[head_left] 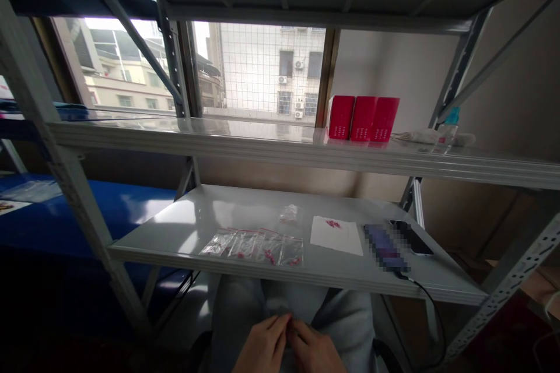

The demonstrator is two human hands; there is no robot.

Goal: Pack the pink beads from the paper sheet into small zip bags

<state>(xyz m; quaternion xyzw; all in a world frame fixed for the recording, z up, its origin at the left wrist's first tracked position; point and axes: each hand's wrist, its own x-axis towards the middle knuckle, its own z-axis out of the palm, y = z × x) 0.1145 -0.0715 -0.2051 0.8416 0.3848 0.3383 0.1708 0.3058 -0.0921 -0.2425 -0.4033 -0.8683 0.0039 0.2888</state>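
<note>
Presently, left hand (265,342) (nearer) and right hand (317,348) touch half-curled, contents indeterminable, below and before transparent, red-edged plastic bags (258,245).

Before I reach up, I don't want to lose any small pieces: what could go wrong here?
The red pieces lie loose on the white paper, so a bump might scatter them. The row of clear bags lies near the front edge of the lower shelf; a brushing hand could drag one off. The black cable, seemingly plugged into the blurred device, hangs over that edge and might get snagged.
</note>
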